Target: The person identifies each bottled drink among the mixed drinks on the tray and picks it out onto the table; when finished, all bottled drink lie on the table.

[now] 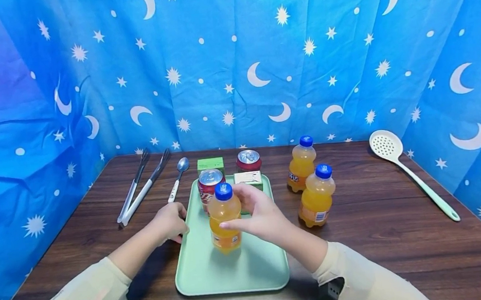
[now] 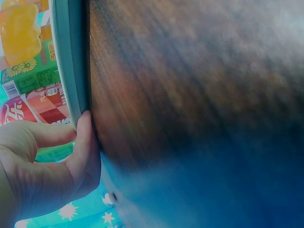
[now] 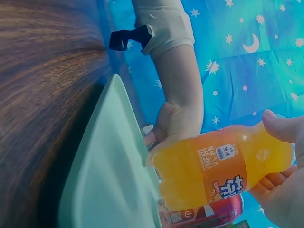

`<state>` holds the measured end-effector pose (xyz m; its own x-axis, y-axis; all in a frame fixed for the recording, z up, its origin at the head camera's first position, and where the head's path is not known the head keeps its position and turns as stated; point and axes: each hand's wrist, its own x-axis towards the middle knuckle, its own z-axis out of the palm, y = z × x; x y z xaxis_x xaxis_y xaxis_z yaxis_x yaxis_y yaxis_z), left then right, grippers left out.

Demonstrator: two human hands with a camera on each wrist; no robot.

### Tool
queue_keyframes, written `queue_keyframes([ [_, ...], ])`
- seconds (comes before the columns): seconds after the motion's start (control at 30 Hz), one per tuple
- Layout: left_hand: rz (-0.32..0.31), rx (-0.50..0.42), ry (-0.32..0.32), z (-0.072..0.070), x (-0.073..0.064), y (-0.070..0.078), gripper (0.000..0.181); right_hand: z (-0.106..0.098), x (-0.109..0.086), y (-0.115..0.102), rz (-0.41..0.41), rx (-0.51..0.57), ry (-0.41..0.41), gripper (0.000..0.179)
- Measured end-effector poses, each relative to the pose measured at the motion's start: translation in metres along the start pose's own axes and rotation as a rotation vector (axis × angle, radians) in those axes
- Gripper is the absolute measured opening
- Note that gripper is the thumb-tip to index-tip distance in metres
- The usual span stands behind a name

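My right hand [image 1: 262, 216] holds an orange soda bottle [image 1: 225, 220] with a blue cap, thumb on the near side and fingers behind. In the right wrist view, the bottle [image 3: 190, 171] is gripped near its upper part, with its base toward the tray [image 3: 109, 156]. The left hand [image 1: 171, 222] is at the left edge of the light green tray [image 1: 232, 278]; its thumb and finger pinch the rim in the left wrist view. On the tray, behind the bottle, stand a red soda can [image 1: 208, 187] and a green drink carton [image 1: 248, 177].
Another red can [image 1: 248, 160] and green carton [image 1: 210, 163] stand at the tray's far end. Two more orange soda bottles [image 1: 316, 198] are right of it. Tongs [image 1: 143, 189] and a spoon [image 1: 175, 185] lie left, a slotted skimmer [image 1: 414, 173] far right. A blue curtain [image 1: 212, 50] hangs behind.
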<state>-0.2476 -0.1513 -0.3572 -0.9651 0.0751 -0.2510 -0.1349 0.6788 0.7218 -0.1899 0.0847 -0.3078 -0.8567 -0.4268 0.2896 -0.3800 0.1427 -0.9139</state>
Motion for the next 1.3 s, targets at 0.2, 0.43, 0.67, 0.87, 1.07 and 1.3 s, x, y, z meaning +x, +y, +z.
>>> queue_keyframes([
  [0.2,-0.001,-0.004,-0.010,-0.001,-0.002,0.001,0.028,-0.010,-0.009,0.004,-0.024,-0.001,-0.003,0.057],
  [0.43,0.002,-0.006,-0.010,-0.002,-0.001,0.001,0.028,-0.023,-0.019,0.013,-0.106,0.004,-0.008,0.054],
  [0.67,-0.001,-0.003,-0.009,-0.002,-0.001,-0.001,0.029,-0.034,-0.032,0.011,-0.098,0.003,0.003,0.053],
  [0.87,-0.004,0.004,-0.007,-0.001,0.000,-0.001,0.030,-0.043,-0.042,0.010,-0.064,0.000,0.027,0.054],
  [1.07,-0.008,0.004,-0.002,-0.001,0.001,-0.001,0.030,-0.054,-0.052,0.009,-0.031,-0.022,0.058,0.054],
  [1.3,-0.011,0.000,-0.001,-0.001,0.001,-0.002,0.030,-0.068,-0.064,0.008,-0.032,0.019,0.075,0.055],
])
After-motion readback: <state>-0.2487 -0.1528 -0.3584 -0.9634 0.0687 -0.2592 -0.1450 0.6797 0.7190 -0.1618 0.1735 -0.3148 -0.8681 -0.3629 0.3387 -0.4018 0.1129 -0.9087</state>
